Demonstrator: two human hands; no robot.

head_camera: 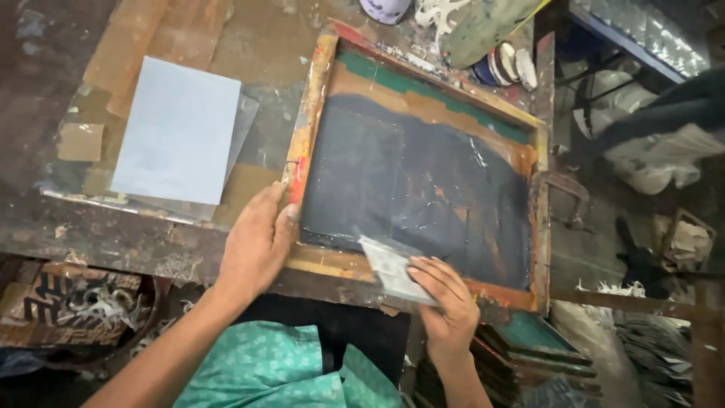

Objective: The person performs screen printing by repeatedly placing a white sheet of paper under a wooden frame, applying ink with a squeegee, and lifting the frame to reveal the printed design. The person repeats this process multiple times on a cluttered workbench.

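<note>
Turquoise patterned cloth (pixel 279 374) is seen nearest, and above it the left hand (pixel 257 242) is laid flat, fingers spread, on the near left corner of the wooden screen-printing frame (pixel 310 113), which is lying on the stained worktable (pixel 121 238). A pale squeegee-like card (pixel 389 268) is gripped by the right hand (pixel 445 302) at the near edge of the dark inked mesh (pixel 415 181). Ink is already spread over most of the mesh, so it is judged that a pass is in hand, while blank grey sheets (pixel 177 128) are waiting just beside the frame, to the left

Tins (pixel 502 64) crowd the frame's (pixel 311 106) far edge.
</note>
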